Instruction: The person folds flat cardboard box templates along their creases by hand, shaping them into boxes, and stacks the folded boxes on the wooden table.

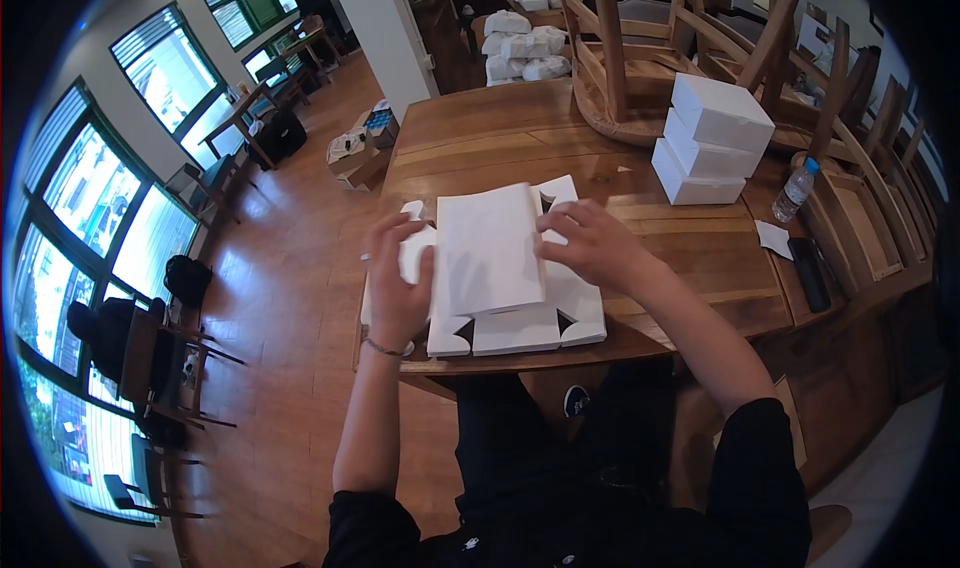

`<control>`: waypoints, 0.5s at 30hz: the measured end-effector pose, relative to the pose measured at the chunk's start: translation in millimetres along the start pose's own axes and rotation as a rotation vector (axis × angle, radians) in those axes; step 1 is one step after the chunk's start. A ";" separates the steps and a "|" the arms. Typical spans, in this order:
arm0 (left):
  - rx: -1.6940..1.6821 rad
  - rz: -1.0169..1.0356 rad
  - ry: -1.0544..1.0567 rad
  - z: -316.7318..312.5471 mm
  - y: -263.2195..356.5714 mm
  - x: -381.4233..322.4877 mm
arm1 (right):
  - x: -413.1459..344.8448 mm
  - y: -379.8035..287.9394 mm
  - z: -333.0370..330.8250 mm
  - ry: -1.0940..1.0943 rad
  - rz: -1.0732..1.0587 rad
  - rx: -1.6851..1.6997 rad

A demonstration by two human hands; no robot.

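Observation:
A white cardboard box (491, 249), its top a broad smooth panel, lies on a stack of flat, die-cut white box blanks (517, 332) near the table's front edge. To its left is my left hand (399, 268), fingers apart and curved, with nothing seen in it. At the box's right edge is my right hand (589, 242), fingers spread and bent; its fingertips are at or very near that edge, and whether they touch cannot be told. More white card flaps show behind my left hand.
Folded white boxes (709, 144) stand stacked at the back right of the wooden table (465, 129). Beside them are a water bottle (795, 191), a paper slip (774, 239) and a dark oblong item (810, 274). An upturned wooden chair (615, 43) rests on the table's far side.

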State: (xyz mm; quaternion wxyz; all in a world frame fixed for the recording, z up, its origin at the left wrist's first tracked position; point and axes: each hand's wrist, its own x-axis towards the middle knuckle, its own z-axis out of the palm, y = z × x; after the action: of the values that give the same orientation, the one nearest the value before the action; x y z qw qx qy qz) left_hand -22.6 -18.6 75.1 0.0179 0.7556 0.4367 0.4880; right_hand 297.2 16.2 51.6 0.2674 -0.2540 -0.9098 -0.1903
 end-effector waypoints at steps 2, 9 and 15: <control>0.107 -0.025 -0.182 17.8 16.2 4.1 | -2.8 -4.7 2.8 -0.064 0.043 0.101; 0.435 -0.308 -0.758 89.2 30.9 54.2 | -24.9 -33.9 26.2 0.196 0.545 0.220; 0.390 -0.419 -0.969 117.6 25.4 79.9 | -26.0 -39.5 41.1 0.198 1.009 0.923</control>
State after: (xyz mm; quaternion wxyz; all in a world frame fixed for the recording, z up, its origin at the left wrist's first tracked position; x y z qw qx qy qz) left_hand 93.7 66.8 82.8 0.1730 0.7797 0.6014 -0.0186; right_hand 277.8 -4.9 -4.1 0.4860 -0.4878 -0.6395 0.3419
